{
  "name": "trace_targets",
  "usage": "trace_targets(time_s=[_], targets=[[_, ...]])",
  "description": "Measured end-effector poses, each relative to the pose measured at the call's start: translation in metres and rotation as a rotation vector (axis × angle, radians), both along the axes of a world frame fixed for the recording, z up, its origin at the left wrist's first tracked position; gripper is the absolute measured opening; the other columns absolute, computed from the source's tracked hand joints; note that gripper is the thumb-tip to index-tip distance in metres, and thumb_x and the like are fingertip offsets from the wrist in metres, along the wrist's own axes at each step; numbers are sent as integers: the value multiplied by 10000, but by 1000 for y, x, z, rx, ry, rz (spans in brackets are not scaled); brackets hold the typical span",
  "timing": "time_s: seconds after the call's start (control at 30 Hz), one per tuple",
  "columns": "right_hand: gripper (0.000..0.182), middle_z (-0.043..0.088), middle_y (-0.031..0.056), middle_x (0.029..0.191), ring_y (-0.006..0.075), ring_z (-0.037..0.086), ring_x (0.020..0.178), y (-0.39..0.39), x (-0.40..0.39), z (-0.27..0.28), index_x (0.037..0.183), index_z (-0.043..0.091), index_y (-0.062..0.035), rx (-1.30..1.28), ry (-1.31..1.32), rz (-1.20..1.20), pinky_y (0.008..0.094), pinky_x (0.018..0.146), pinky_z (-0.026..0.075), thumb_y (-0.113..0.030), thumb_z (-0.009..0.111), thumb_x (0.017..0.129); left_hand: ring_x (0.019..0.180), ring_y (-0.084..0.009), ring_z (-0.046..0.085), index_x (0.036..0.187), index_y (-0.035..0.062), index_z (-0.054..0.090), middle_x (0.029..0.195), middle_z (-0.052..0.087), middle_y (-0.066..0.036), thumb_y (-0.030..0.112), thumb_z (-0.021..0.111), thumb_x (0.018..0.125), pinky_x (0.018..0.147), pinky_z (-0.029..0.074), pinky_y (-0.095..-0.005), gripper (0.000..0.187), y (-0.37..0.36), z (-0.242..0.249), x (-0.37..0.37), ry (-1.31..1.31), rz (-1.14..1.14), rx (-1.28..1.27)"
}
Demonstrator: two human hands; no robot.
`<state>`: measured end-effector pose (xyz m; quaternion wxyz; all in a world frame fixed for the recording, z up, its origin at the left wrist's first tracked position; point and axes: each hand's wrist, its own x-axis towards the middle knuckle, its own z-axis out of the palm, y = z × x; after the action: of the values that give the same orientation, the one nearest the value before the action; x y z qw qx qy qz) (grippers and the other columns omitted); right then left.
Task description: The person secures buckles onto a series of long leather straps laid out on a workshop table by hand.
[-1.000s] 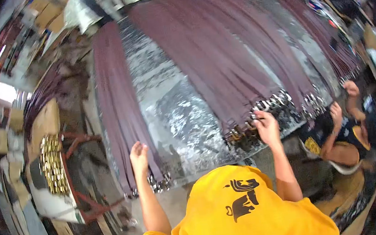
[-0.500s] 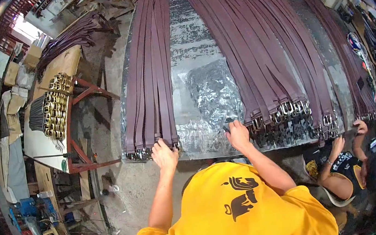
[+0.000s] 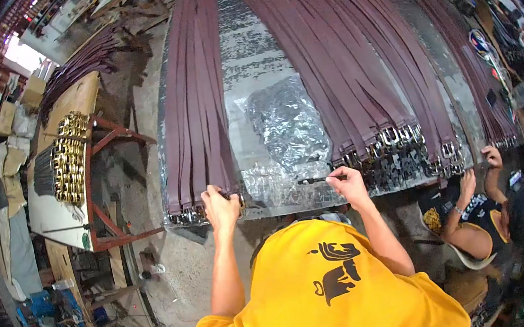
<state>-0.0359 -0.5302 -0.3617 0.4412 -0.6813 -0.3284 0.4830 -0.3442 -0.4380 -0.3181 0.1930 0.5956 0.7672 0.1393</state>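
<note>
My left hand (image 3: 221,208) is closed at the buckle end of the left group of dark brown belts (image 3: 198,112), near the table's front edge. What its fingers pinch is too small to make out. My right hand (image 3: 347,186) pinches a small dark strip (image 3: 316,180) that points left over the plastic-covered table (image 3: 265,192). Right of that hand lies a wide group of brown belts (image 3: 348,69) with silver buckles (image 3: 395,138). A clear plastic bag with dark contents (image 3: 286,122) lies between the two belt groups.
A side table (image 3: 55,216) at the left holds gold buckles (image 3: 69,163) and more straps. At the right a co-worker (image 3: 475,223) has both hands at the table edge, near another row of belts (image 3: 468,69). Tools (image 3: 43,311) lie at the lower left.
My right hand has shifted slightly right and down, and the dark strip in it now shows clearly. My left hand has turned slightly over the belt ends. The view has shifted a little.
</note>
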Motion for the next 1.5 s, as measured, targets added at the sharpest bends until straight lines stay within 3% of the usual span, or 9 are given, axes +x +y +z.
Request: trace_targets(time_s=[0.07, 0.17, 0.3, 0.47, 0.6, 0.73, 1.0, 1.2, 1.5], targets=[[113, 584, 29, 686, 169, 627, 754, -5, 3, 10, 772, 537, -41, -71, 243, -48, 262, 635, 492, -3, 644, 780, 865, -343, 577, 1018, 20, 475, 940, 557, -169, 213, 762, 653, 761, 466, -417, 503, 6, -2, -7, -214, -55, 33], [138, 599, 69, 739, 229, 644, 759, -5, -6, 9, 735, 497, -40, 259, 605, -183, 306, 639, 520, 28, 590, 812, 776, -162, 590, 1021, 2, 504, 885, 624, -82, 134, 768, 713, 673, 476, -278, 427, 15, -2, 0, -765, -89, -42], [118, 614, 129, 772, 277, 652, 764, -4, -12, 23, 812, 475, -60, 146, 721, -51, 355, 646, 535, 4, 567, 850, 813, -145, 609, 1111, 1, 483, 934, 610, -78, -30, 639, 800, 721, 502, -263, 349, 9, 11, 32, -1289, -157, -255], [102, 646, 124, 808, 209, 648, 705, -17, -48, 20, 993, 504, -31, 56, 754, 183, 318, 642, 528, -63, 538, 902, 848, -197, 626, 1244, 47, 385, 957, 610, -125, -59, 614, 804, 742, 514, -304, 507, 10, 45, 57, -1536, -170, -349], [279, 632, 92, 910, 150, 603, 793, -22, -59, 14, 1178, 481, 6, 48, 663, 391, 277, 718, 494, -30, 512, 903, 830, -166, 632, 1218, 35, 406, 966, 630, -111, -34, 626, 814, 704, 510, -274, 466, 21, 55, 56, -1629, -175, -360], [159, 614, 64, 930, 130, 600, 825, 21, -65, 17, 1024, 568, 43, 155, 534, 304, 277, 755, 508, -18, 556, 878, 859, -150, 609, 1238, 87, 408, 917, 630, -58, 14, 642, 816, 761, 482, -307, 488, 26, 61, 54, -1613, -150, -413], [144, 627, 46, 915, 120, 595, 845, 68, -105, 38, 1014, 598, 19, 362, 605, 302, 289, 805, 489, -23, 556, 883, 856, -158, 603, 1206, 63, 409, 947, 618, -72, 47, 632, 837, 758, 483, -300, 431, 39, 66, 35, -1766, -113, -394], [135, 636, 37, 899, 112, 595, 842, 82, -126, 65, 1008, 601, 7, 528, 563, 267, 272, 795, 485, -32, 552, 889, 800, -139, 620, 1172, 51, 439, 951, 621, -68, 9, 642, 812, 687, 517, -277, 415, 43, 60, 31, -1619, -77, -334], [88, 622, 49, 844, 100, 594, 750, 83, -139, 77, 958, 564, 10, 490, 417, 214, 252, 692, 509, -25, 505, 902, 765, -135, 616, 1203, 33, 413, 941, 618, -72, -12, 636, 799, 651, 512, -251, 464, 54, 61, 22, -1671, -139, -347]])
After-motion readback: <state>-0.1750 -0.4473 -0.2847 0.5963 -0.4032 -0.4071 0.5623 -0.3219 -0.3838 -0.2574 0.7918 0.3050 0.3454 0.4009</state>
